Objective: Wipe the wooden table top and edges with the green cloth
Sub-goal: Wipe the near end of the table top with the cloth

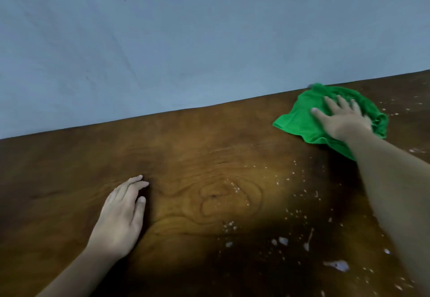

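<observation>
Our right hand point(342, 119) presses flat, fingers spread, on the crumpled green cloth point(300, 119) at the brown wooden table top's point(186, 147) far edge; our left hand point(121, 213) rests open, empty. White specks point(336, 265), perhaps crumbs, remain unwiped nearby.

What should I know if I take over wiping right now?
Right hand: pressed flat on the green cloth, at the far right of the table, near the wall.
Left hand: flat on bare wood, holding nothing.
Done: the left and middle look free of specks.
Left: white crumbs and wet spots in the near right part, more specks beyond the cloth, then the edges.
</observation>
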